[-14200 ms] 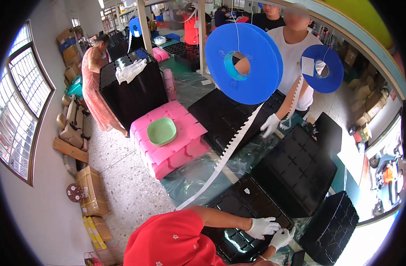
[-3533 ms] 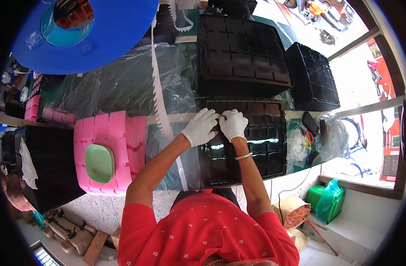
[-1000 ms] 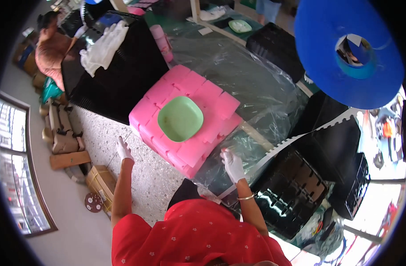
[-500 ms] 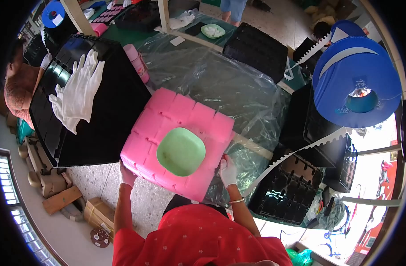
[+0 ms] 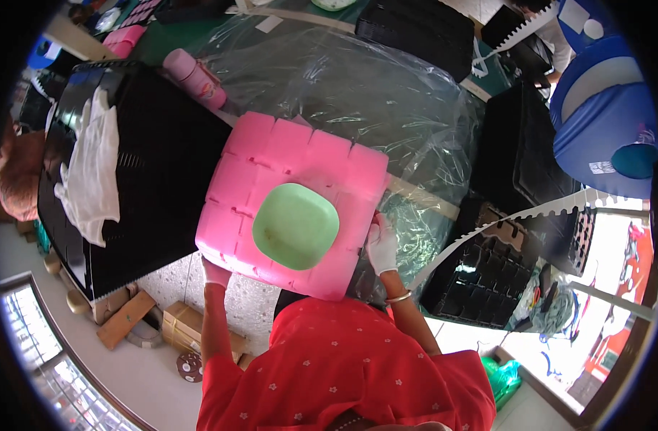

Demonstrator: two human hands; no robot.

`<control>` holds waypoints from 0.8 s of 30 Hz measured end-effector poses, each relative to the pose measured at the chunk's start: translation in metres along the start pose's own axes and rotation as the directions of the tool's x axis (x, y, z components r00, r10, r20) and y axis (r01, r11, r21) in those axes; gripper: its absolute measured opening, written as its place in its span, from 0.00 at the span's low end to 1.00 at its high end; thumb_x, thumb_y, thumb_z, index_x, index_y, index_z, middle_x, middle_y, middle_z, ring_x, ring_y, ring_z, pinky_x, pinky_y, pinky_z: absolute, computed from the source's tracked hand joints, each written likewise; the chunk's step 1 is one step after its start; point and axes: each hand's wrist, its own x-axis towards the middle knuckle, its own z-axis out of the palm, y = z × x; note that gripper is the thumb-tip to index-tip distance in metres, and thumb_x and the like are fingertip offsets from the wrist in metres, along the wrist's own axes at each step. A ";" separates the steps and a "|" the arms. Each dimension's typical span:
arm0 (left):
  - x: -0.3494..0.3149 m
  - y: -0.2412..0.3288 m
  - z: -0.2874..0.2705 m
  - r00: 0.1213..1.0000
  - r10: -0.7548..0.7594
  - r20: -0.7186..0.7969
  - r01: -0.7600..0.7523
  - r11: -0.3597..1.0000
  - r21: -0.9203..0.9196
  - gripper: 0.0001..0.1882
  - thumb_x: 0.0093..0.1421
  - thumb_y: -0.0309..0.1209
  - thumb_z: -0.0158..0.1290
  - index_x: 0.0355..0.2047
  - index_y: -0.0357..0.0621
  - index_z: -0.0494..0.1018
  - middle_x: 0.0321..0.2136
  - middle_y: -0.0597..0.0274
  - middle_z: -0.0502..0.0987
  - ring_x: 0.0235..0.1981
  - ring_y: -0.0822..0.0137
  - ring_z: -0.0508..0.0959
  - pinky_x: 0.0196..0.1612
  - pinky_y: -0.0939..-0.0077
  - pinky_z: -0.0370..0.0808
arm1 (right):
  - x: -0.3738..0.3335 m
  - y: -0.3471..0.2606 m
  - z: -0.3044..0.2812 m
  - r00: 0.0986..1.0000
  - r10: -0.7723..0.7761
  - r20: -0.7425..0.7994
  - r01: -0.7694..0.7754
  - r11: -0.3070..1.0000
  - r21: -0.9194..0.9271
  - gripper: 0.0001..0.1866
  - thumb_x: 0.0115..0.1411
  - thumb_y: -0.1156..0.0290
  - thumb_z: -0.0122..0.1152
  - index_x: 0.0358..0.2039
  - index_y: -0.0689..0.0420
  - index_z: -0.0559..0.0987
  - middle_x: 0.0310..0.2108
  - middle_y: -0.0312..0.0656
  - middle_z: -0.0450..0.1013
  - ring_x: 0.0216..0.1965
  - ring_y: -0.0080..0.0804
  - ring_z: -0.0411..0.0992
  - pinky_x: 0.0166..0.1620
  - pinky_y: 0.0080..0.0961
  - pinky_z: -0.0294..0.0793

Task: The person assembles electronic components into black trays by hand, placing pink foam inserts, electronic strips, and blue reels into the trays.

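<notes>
A thick pink foam block (image 5: 228, 172), scored into squares, sits in front of me at the table's near edge. An empty light-green square bowl (image 5: 296, 226) with rounded corners rests on top of it. My left hand (image 5: 215, 274), in a white glove, holds the block at its near left corner, most of its fingers hidden beneath. My right hand (image 5: 382, 246), also gloved, grips the block's right side, the fingers against its edge.
A big black crate (image 5: 163, 179) with white gloves (image 5: 91, 172) draped on it stands left. Beyond the block are clear plastic sheeting (image 5: 329, 79) and a pink bottle (image 5: 196, 79). Black trays (image 5: 480, 280), a white toothed strip (image 5: 487, 226) and blue reels (image 5: 605, 136) stand right.
My view has tilted and shifted, so the table's far side has moved up in the picture. Both hands keep their hold on the foam block; the bowl remains on top.
</notes>
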 end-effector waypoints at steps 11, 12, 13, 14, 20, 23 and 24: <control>-0.008 0.039 -0.033 0.935 0.008 0.353 -0.094 0.969 0.226 0.35 0.55 0.33 0.63 0.60 0.41 0.60 0.53 0.58 0.71 0.53 0.58 0.72 0.61 0.62 0.67 | 0.044 0.016 -0.015 0.997 0.071 -0.006 -0.067 0.914 -0.399 0.15 0.57 0.73 0.50 0.45 0.62 0.73 0.40 0.59 0.74 0.40 0.60 0.73 0.44 0.49 0.74; -0.011 0.040 -0.038 0.941 0.026 0.336 -0.119 0.958 0.259 0.35 0.54 0.34 0.64 0.59 0.41 0.62 0.51 0.58 0.73 0.52 0.58 0.73 0.59 0.63 0.69 | 0.043 0.009 -0.017 0.999 0.026 -0.029 -0.037 0.886 -0.462 0.14 0.57 0.73 0.50 0.43 0.62 0.74 0.39 0.59 0.74 0.39 0.60 0.74 0.43 0.49 0.74; -0.011 0.045 -0.039 0.945 0.051 0.322 -0.149 0.946 0.287 0.34 0.53 0.35 0.65 0.57 0.41 0.63 0.50 0.58 0.74 0.51 0.58 0.74 0.58 0.63 0.70 | 0.044 0.001 -0.021 0.999 0.033 -0.034 -0.045 0.885 -0.463 0.14 0.57 0.73 0.50 0.43 0.62 0.74 0.39 0.59 0.74 0.39 0.60 0.74 0.43 0.49 0.74; -0.013 0.050 -0.040 0.943 0.052 0.330 -0.153 0.945 0.288 0.34 0.53 0.35 0.65 0.57 0.41 0.63 0.50 0.58 0.74 0.51 0.58 0.74 0.58 0.63 0.70 | 0.044 -0.007 -0.024 0.996 0.083 -0.017 -0.079 0.845 -0.528 0.14 0.57 0.73 0.50 0.43 0.61 0.74 0.39 0.58 0.74 0.38 0.60 0.74 0.42 0.49 0.75; -0.012 0.068 -0.045 0.947 -0.069 0.313 0.063 0.998 0.032 0.39 0.44 0.35 0.72 0.56 0.41 0.68 0.49 0.58 0.75 0.50 0.60 0.75 0.53 0.63 0.75 | 0.025 -0.002 -0.008 0.990 0.109 0.090 -0.074 0.944 -0.322 0.15 0.57 0.75 0.49 0.45 0.58 0.74 0.39 0.56 0.75 0.39 0.59 0.74 0.40 0.48 0.75; -0.014 0.063 -0.050 0.878 -0.232 0.418 0.463 0.628 -0.625 0.35 0.53 0.41 0.65 0.58 0.43 0.66 0.53 0.58 0.73 0.53 0.59 0.73 0.54 0.58 0.74 | 0.014 0.005 -0.007 0.997 0.073 0.034 -0.055 0.925 -0.377 0.15 0.56 0.74 0.50 0.45 0.56 0.75 0.38 0.54 0.75 0.39 0.57 0.74 0.39 0.49 0.75; -0.014 0.064 -0.052 0.827 -0.303 0.474 0.563 0.437 -0.702 0.33 0.58 0.46 0.59 0.59 0.45 0.65 0.55 0.59 0.71 0.55 0.58 0.72 0.54 0.53 0.73 | 0.011 0.005 -0.011 0.992 0.105 0.071 -0.058 0.874 -0.483 0.15 0.57 0.73 0.51 0.45 0.56 0.75 0.37 0.54 0.75 0.39 0.57 0.74 0.39 0.49 0.75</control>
